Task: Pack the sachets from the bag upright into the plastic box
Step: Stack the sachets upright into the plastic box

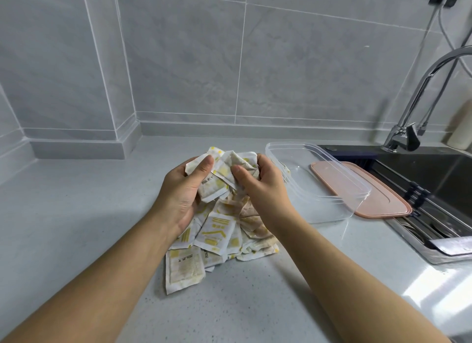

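A heap of white sachets with yellow print (217, 234) lies on the grey counter in front of me. Above the heap, my left hand (182, 189) and my right hand (260, 186) grip a bunch of sachets (224, 172) between them, fingers curled round its sides. To the right stands the clear plastic box (329, 199), lidless, with nothing visible inside. The held bunch is level with the box's left rim and touches or nearly touches it. No bag is in view.
A pink lid (378, 202) lies flat behind and right of the box, at the sink's edge. The dark sink (434, 179) with a chrome tap (408, 128) fills the right side. Grey tiled walls close off the back and left.
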### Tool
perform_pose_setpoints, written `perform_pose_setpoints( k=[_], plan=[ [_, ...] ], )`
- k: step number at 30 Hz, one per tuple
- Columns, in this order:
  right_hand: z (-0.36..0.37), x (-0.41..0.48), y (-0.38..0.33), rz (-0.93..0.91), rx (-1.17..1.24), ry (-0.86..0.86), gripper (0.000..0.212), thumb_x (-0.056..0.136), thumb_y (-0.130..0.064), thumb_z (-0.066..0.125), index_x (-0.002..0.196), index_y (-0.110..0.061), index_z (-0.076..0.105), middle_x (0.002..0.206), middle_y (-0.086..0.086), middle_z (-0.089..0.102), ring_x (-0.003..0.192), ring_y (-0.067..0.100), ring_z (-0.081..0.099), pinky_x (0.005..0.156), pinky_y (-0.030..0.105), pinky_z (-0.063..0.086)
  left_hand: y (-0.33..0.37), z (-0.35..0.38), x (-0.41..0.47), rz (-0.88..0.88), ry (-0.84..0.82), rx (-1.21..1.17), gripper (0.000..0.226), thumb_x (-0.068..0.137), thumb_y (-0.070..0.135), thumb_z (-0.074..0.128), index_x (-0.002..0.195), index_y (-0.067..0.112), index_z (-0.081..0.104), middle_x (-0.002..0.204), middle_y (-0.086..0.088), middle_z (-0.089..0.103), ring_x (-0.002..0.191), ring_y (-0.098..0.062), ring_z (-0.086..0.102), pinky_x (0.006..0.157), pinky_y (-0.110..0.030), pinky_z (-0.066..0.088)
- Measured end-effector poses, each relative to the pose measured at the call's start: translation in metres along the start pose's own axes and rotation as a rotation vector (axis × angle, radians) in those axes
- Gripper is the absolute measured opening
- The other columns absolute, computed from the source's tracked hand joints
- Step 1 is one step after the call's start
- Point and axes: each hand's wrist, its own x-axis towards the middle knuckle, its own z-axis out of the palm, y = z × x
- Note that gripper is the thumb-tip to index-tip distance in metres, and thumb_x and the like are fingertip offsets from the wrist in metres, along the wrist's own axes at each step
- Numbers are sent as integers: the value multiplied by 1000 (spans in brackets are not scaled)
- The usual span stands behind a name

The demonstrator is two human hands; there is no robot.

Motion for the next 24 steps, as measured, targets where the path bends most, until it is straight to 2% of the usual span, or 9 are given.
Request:
perform_pose_setpoints(
  k=[4,7,10,13,16,19,21,24],
  plan=[
    [3,-2,1,-6,43,55,10,89,-10,63,91,-2,57,82,6,64,76,15,62,73,35,53,-8,-6,4,-29,2,252,33,90,40,58,97,11,72,97,-12,74,95,-31,70,90,-49,53],
    [3,-2,3,-8,61,111,11,90,-11,62,90,-3,55,82,5,61,76,15,59,72,35,52,-11,-8,4,13,-22,383,26,94,35,55,91,16,72,92,-8,74,93,-30,69,95,-56,48],
    [3,0,5,4,39,128,10,92,-16,60,94,-8,54,83,2,60,76,14,58,74,37,51,-12,-6,3,90,-59,495,21,97,30,52,95,18,69,96,-5,74,95,-25,69,95,-50,50],
    [3,0,6,42,13,75,12,94,-20,59,103,-13,59,84,-2,64,77,11,62,75,34,53,-11,-5,0,184,-16,559,18,96,29,53,95,19,68,91,-2,74,89,-20,69,86,-42,54],
    [4,-1,6,39,-88,7,16,92,-26,60,94,-10,61,84,5,67,79,16,63,80,45,54,-8,-6,-1,241,27,586,16,97,26,52,96,22,68,90,1,74,88,-17,69,83,-37,55],
    [3,-3,4,8,-171,-25,24,93,-27,59,92,-3,58,80,16,64,73,19,57,78,50,51,-8,-12,1,301,26,664,17,97,29,52,97,22,68,91,1,74,89,-17,69,86,-40,54],
    [4,-4,4,-12,-205,-34,24,92,-28,59,90,-4,57,85,22,64,73,22,57,76,52,51,-9,-15,2,318,23,721,18,97,33,52,96,24,68,89,0,73,87,-17,69,84,-40,54],
    [5,-4,2,-44,-206,28,26,88,-32,58,91,-6,56,87,19,66,78,27,63,76,50,53,-10,-16,2,333,37,755,32,94,43,51,90,16,67,84,-15,70,81,-29,66,78,-44,51]
  ],
)
